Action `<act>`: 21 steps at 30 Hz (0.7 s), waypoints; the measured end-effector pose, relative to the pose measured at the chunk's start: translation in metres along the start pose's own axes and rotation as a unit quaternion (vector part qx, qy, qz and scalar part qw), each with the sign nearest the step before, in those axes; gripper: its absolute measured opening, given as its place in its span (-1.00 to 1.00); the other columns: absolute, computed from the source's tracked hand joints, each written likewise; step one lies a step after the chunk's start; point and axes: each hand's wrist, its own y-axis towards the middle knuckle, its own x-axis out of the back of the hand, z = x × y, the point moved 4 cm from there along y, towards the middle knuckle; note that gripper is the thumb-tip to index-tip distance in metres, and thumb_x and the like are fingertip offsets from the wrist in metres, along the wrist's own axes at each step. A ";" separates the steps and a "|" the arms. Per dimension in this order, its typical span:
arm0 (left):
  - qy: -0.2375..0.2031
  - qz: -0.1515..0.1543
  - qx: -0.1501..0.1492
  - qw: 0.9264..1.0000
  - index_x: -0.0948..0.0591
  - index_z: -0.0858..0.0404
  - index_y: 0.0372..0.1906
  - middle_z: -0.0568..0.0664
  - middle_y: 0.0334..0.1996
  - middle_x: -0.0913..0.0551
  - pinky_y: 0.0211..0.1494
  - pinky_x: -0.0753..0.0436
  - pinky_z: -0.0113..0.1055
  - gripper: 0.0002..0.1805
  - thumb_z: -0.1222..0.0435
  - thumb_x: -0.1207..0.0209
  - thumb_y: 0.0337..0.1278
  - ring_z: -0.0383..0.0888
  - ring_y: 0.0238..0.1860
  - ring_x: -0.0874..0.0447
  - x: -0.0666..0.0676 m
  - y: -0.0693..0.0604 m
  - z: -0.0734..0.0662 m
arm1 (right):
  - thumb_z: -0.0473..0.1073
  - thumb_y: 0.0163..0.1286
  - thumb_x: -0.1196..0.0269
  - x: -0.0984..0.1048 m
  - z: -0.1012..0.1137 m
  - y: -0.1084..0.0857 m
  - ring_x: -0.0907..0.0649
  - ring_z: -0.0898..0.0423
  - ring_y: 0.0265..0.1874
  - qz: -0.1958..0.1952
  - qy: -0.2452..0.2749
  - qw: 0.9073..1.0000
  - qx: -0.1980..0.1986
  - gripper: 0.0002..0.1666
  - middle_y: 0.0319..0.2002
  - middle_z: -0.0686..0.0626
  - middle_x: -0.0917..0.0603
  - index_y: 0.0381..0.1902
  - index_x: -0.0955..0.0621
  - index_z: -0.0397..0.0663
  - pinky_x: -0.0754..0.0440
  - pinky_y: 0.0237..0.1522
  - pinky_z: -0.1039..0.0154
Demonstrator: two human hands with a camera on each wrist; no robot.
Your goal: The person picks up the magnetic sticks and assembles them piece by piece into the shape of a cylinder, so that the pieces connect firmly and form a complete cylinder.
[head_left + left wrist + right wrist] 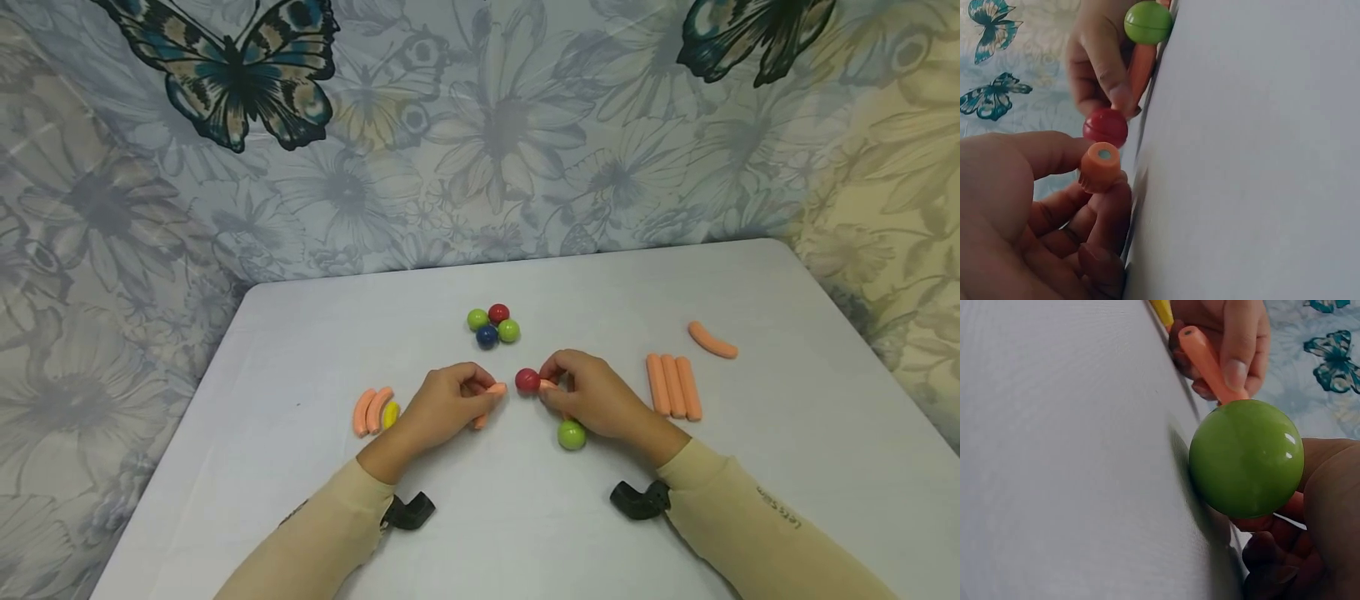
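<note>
My left hand (pixel 450 400) pinches an orange rod (pixel 495 389) between thumb and fingers. A small grey disc marks the end of this rod in the left wrist view. Just across a narrow gap, my right hand (pixel 592 393) pinches another orange rod (pixel 1141 70), with a red ball (pixel 527 381) at the end facing the left hand. At this rod's near end is a green ball (pixel 572 435), which looms large in the right wrist view and hides part of the right fingers. Whether the red ball touches the left rod cannot be told.
Beyond the hands, two light green balls, a red ball (pixel 498 313) and a blue ball (pixel 487 337) cluster. Two curved orange rods (pixel 372 411) and a yellow piece (pixel 391 414) lie left. Three straight orange rods (pixel 674 387) and one curved rod (pixel 712 341) lie right on the white table (pixel 300 333).
</note>
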 end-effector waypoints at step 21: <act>0.031 -0.037 0.013 0.999 -0.76 0.08 -0.01 -0.12 -0.39 -0.75 -0.23 -0.62 -0.19 -0.79 0.05 -0.35 0.52 -0.11 -0.32 -0.67 0.003 0.002 0.001 | -0.31 0.40 -0.40 -0.001 0.003 0.001 -0.55 0.06 -0.40 -0.005 -0.008 1.000 0.000 -0.59 -0.15 -0.02 -0.62 0.18 -0.63 -0.11 -0.53 -0.39 0.17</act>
